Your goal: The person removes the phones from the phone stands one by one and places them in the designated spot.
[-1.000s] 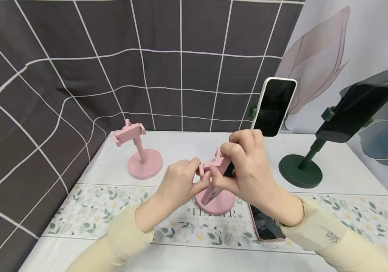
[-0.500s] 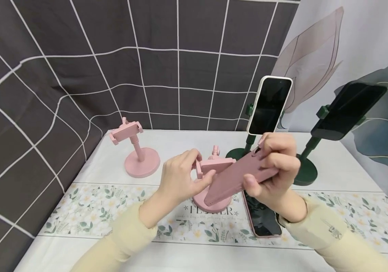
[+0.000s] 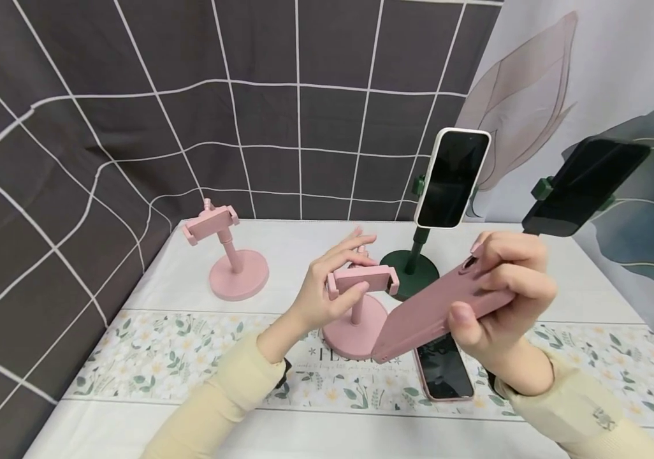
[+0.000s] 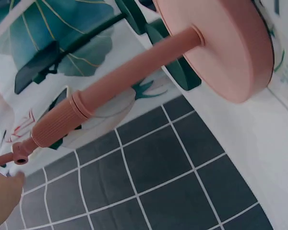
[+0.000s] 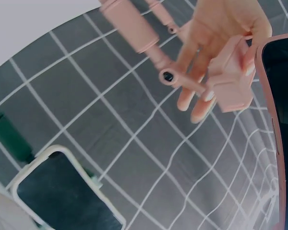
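Note:
In the head view my right hand point(image 3: 507, 303) grips a phone in a pink case point(image 3: 433, 312), its back turned up and its lower end over the table. The phone's dark screen shows in the right wrist view. My left hand point(image 3: 317, 290) is at the pink phone stand point(image 3: 356, 341) in the middle, thumb across the front of its clamp point(image 3: 364, 275) and fingers behind it. No phone sits in this clamp. The left wrist view shows the stand's pole point(image 4: 139, 69) from below, with only a bit of a hand at the edge.
Another pink stand point(image 3: 239, 274) stands left with a bare clamp. Behind, a green stand point(image 3: 410, 274) carries a white-edged phone point(image 3: 454, 178); at right, green clamp arms hold a black phone point(image 3: 585, 185). A pink-edged phone point(image 3: 444, 370) lies on the floral cloth below my right hand.
The pink-cased phone has come away from the middle stand's clamp, moving right in my right hand, its back now showing. My left hand has shifted right, fingers spreading behind the clamp.

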{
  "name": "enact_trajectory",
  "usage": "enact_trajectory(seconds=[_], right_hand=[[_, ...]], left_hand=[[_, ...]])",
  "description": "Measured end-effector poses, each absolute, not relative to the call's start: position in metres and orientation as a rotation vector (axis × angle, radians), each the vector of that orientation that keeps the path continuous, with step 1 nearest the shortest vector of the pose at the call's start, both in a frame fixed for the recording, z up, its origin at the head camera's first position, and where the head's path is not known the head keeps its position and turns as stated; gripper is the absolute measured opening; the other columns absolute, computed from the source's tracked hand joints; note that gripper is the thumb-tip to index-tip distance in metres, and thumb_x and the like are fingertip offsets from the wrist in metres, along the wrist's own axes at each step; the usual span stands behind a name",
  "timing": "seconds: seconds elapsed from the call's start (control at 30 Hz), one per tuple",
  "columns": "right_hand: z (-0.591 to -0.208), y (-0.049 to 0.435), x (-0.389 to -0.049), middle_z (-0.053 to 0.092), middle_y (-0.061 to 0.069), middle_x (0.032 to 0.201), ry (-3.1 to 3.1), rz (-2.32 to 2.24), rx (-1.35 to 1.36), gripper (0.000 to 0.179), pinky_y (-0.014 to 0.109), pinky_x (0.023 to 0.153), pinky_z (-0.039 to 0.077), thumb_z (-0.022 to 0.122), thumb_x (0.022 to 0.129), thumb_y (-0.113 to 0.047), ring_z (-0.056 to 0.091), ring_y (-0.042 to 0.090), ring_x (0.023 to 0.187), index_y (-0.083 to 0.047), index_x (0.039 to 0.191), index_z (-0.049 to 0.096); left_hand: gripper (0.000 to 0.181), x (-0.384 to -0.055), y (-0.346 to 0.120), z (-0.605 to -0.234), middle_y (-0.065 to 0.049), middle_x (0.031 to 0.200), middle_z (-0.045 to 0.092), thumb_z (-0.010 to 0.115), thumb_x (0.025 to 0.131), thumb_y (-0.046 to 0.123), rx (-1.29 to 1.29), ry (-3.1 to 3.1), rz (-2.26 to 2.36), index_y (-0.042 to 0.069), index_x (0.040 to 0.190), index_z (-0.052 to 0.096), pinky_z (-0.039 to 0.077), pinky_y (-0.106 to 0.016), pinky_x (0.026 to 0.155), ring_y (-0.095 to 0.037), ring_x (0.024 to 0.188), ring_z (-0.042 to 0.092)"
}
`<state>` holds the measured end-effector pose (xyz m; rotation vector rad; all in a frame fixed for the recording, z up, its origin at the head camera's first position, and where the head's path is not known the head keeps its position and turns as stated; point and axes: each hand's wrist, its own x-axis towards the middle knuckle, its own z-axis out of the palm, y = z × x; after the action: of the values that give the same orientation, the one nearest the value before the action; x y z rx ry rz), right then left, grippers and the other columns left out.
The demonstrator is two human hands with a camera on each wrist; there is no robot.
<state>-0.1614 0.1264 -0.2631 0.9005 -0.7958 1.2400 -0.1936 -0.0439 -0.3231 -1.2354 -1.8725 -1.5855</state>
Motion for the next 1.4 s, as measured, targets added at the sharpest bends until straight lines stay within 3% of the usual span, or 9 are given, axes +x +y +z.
enact_trajectory(seconds=[0.1, 0.2, 0.57, 0.77, 1.0, 1.23, 1.4], right_hand=[[-0.262, 0.130, -0.159, 0.029, 0.014, 0.067, -0.877, 1.248, 0.851, 0.057, 0.024, 0.069, 0.035, 0.076, 0.072, -0.034, 0.035, 0.019, 0.066, 0.001, 0.073, 0.030], [-0.262, 0.134, -0.157, 0.031, 0.015, 0.068, -0.972, 1.227, 0.808, 0.057, 0.022, 0.069, 0.032, 0.074, 0.074, -0.036, 0.036, 0.018, 0.069, 0.002, 0.073, 0.031], [-0.265, 0.156, -0.151, 0.033, 0.014, 0.072, -1.422, 0.988, 0.747, 0.055, 0.022, 0.069, 0.018, 0.057, 0.088, -0.049, 0.031, 0.015, 0.077, 0.001, 0.078, 0.035], [-0.269, 0.183, -0.160, 0.037, 0.019, 0.078, -1.744, 0.724, 0.747, 0.060, 0.025, 0.078, 0.015, 0.042, 0.092, -0.058, 0.029, 0.025, 0.076, 0.001, 0.085, 0.037], [-0.280, 0.211, -0.179, 0.040, 0.022, 0.082, -1.965, 0.483, 0.708, 0.056, 0.043, 0.067, 0.019, 0.032, 0.096, -0.056, 0.029, 0.033, 0.072, 0.000, 0.091, 0.037], [-0.300, 0.235, -0.189, 0.041, 0.016, 0.081, -2.233, 0.205, 0.756, 0.059, 0.042, 0.061, 0.027, 0.019, 0.097, -0.052, 0.034, 0.032, 0.071, 0.001, 0.089, 0.044], [-0.317, 0.245, -0.191, 0.042, 0.011, 0.085, -2.421, 0.108, 0.772, 0.038, 0.040, 0.060, 0.027, 0.031, 0.095, -0.040, 0.034, 0.027, 0.073, -0.005, 0.091, 0.047]], left_hand=[[0.021, -0.196, -0.042, -0.324, -0.023, 0.117, 0.060, 0.062, 0.078, 0.005, -1.222, -1.843, -1.569, -0.003, 0.096, 0.064, 0.047, -0.035, 0.099, -0.028, 0.118, 0.056], [0.018, -0.197, -0.040, -0.321, -0.022, 0.109, 0.063, 0.063, 0.076, 0.003, -1.197, -1.819, -1.567, -0.003, 0.093, 0.064, 0.050, -0.031, 0.093, -0.029, 0.107, 0.060], [0.015, -0.195, -0.035, -0.311, -0.023, 0.105, 0.064, 0.063, 0.078, 0.000, -1.082, -1.856, -1.705, -0.006, 0.092, 0.063, 0.053, -0.029, 0.087, -0.032, 0.102, 0.061], [0.014, -0.195, -0.033, -0.313, -0.024, 0.104, 0.063, 0.061, 0.078, 0.000, -1.088, -1.831, -1.723, -0.006, 0.091, 0.062, 0.053, -0.031, 0.086, -0.031, 0.102, 0.060], [0.014, -0.196, -0.032, -0.314, -0.023, 0.102, 0.064, 0.062, 0.078, 0.002, -1.081, -1.811, -1.698, -0.006, 0.090, 0.062, 0.054, -0.031, 0.084, -0.031, 0.099, 0.061], [0.016, -0.199, -0.026, -0.318, -0.024, 0.096, 0.064, 0.061, 0.076, 0.006, -1.057, -1.720, -1.678, -0.006, 0.086, 0.063, 0.054, -0.027, 0.081, -0.031, 0.094, 0.062], [0.019, -0.202, -0.022, -0.322, -0.024, 0.092, 0.065, 0.061, 0.076, 0.012, -1.017, -1.655, -1.659, -0.006, 0.083, 0.065, 0.055, -0.029, 0.078, -0.030, 0.089, 0.063]])
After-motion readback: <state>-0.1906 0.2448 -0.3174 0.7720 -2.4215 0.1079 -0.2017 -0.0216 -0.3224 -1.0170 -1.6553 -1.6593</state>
